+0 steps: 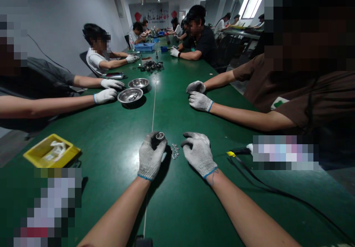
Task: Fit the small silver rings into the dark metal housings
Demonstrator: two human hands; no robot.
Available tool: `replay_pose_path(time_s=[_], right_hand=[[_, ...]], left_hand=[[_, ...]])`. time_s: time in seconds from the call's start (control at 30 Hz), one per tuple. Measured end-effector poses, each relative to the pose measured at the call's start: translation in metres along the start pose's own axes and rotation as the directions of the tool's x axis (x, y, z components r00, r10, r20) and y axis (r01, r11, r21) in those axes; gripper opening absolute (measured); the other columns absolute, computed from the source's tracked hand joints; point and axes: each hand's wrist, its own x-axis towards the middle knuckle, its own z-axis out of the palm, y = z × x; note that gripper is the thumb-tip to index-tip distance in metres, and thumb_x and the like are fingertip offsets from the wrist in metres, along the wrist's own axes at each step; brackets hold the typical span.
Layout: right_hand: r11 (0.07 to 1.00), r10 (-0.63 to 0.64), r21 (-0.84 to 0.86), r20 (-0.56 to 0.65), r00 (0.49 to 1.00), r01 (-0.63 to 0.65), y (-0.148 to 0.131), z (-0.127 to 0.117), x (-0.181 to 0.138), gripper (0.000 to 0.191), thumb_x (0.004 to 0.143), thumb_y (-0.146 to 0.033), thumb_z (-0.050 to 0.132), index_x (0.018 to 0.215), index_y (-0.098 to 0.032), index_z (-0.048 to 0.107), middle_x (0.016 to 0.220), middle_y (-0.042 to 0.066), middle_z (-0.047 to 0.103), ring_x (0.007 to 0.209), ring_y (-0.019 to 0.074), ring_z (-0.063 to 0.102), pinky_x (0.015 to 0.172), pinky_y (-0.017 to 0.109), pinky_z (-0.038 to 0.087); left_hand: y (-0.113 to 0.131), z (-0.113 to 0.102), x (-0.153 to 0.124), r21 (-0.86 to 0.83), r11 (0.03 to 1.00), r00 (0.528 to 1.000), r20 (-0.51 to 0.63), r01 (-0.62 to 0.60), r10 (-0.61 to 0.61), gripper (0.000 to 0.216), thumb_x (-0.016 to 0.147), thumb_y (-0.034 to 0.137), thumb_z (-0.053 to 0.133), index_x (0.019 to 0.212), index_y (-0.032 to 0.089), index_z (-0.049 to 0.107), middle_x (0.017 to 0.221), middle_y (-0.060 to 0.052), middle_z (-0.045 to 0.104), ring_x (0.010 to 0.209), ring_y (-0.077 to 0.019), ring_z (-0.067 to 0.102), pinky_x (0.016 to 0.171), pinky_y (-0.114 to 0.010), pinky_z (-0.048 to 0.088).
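Observation:
My left hand [151, 156], in a grey-white knit glove with a blue cuff, is closed around a small round metal part [160, 136] with a ring-shaped rim, perhaps a bearing. Its face points upward, while the fingers hide its sides. Just right of this hand, several tiny shiny ring-like metal pieces [174, 151] lie in a cluster on the green table [177, 210]. On the other side of the cluster is my right hand [198, 152], gloved alike. Its thumb and forefinger are curved and apart, with nothing visible between them.
Two steel bowls [130, 95] stand at the left beside a co-worker's gloved hands [107, 94]. Another person's gloved hands [199, 96] rest ahead on the right. A yellow bin [52, 151] sits at the left, a black cable [266, 184] at the right. Dark parts [152, 66] are piled farther back.

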Motion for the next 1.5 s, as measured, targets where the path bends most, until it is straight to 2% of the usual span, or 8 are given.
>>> replay_pose_path(time_s=[0.07,0.23,0.4,0.53,0.73,0.9,1.1,1.5], right_hand=[[1.000,0.011,-0.017,0.000,1.000,-0.011,0.0000,-0.0004,0.0003,0.022,0.076,-0.012,0.063,0.071,-0.024,0.081,0.118,0.007,0.080,0.116,0.0313,0.067,0.110,0.051,0.042],[0.999,-0.052,-0.001,0.060,0.997,0.052,-0.0025,-0.0012,0.0004,0.025,0.075,-0.011,0.063,0.076,-0.026,0.083,0.122,0.006,0.079,0.120,0.0309,0.066,0.112,0.052,0.041],[0.999,-0.034,-0.003,0.046,0.998,0.034,-0.0032,-0.0009,0.0000,0.025,0.076,-0.010,0.063,0.075,-0.025,0.083,0.120,0.006,0.080,0.117,0.0300,0.067,0.110,0.051,0.042],[0.996,-0.086,0.013,0.077,0.993,0.085,-0.0035,0.0001,-0.0008,0.027,0.076,-0.009,0.062,0.077,-0.026,0.083,0.122,0.006,0.079,0.119,0.0299,0.066,0.111,0.051,0.042],[0.997,-0.062,0.049,0.069,0.996,0.059,-0.0038,0.0007,-0.0012,0.029,0.077,-0.007,0.061,0.080,-0.026,0.084,0.119,0.006,0.079,0.118,0.0277,0.066,0.112,0.048,0.043],[0.994,-0.104,0.053,0.101,0.990,0.099,-0.0043,0.0004,-0.0015,0.028,0.076,-0.008,0.062,0.080,-0.025,0.083,0.119,0.005,0.080,0.117,0.0282,0.066,0.111,0.048,0.044],[0.998,-0.045,0.048,0.049,0.998,0.043,-0.0025,0.0010,-0.0006,0.024,0.075,-0.008,0.062,0.071,-0.024,0.080,0.115,0.006,0.080,0.115,0.0287,0.067,0.110,0.047,0.045],[0.997,-0.064,0.056,0.090,0.994,0.059,-0.0040,0.0008,-0.0004,0.027,0.075,-0.006,0.061,0.072,-0.024,0.081,0.119,0.006,0.079,0.119,0.0281,0.066,0.110,0.047,0.044]], left_hand=[[-0.0010,0.0001,0.0003,0.002,1.000,1.000,-0.002,-0.004,0.004,0.042,0.083,0.040,0.076,0.118,0.019,0.068,0.104,-0.007,0.077,0.089,-0.0226,0.076,0.080,-0.036,0.065],[-0.0031,-0.0005,0.0001,0.006,1.000,1.000,-0.007,-0.009,0.009,0.042,0.082,0.040,0.076,0.119,0.019,0.068,0.104,-0.007,0.077,0.087,-0.0218,0.076,0.081,-0.036,0.064],[-0.0012,-0.0007,-0.0001,0.018,1.000,1.000,-0.013,-0.006,0.007,0.044,0.083,0.041,0.076,0.120,0.019,0.068,0.106,-0.008,0.077,0.090,-0.0225,0.076,0.082,-0.036,0.065],[0.0002,-0.0005,0.0002,0.027,1.000,1.000,-0.018,-0.007,0.008,0.044,0.083,0.041,0.076,0.120,0.018,0.068,0.104,-0.007,0.078,0.090,-0.0228,0.076,0.083,-0.037,0.065],[-0.0017,-0.0010,-0.0001,0.014,1.000,1.000,-0.009,-0.015,0.015,0.045,0.083,0.042,0.076,0.121,0.019,0.068,0.107,-0.008,0.077,0.093,-0.0233,0.076,0.087,-0.038,0.064],[0.0012,-0.0011,-0.0005,0.007,1.000,1.000,-0.009,-0.006,0.006,0.044,0.083,0.041,0.077,0.120,0.019,0.068,0.105,-0.007,0.078,0.092,-0.0228,0.077,0.088,-0.038,0.064],[0.0029,-0.0018,-0.0003,0.026,0.999,1.000,-0.015,-0.027,0.027,0.042,0.083,0.039,0.077,0.119,0.019,0.069,0.106,-0.008,0.078,0.092,-0.0231,0.077,0.086,-0.037,0.065],[0.0039,-0.0011,0.0002,0.029,0.999,0.999,-0.028,-0.020,0.021,0.041,0.081,0.038,0.077,0.117,0.018,0.069,0.103,-0.007,0.078,0.090,-0.0227,0.077,0.089,-0.039,0.064]])
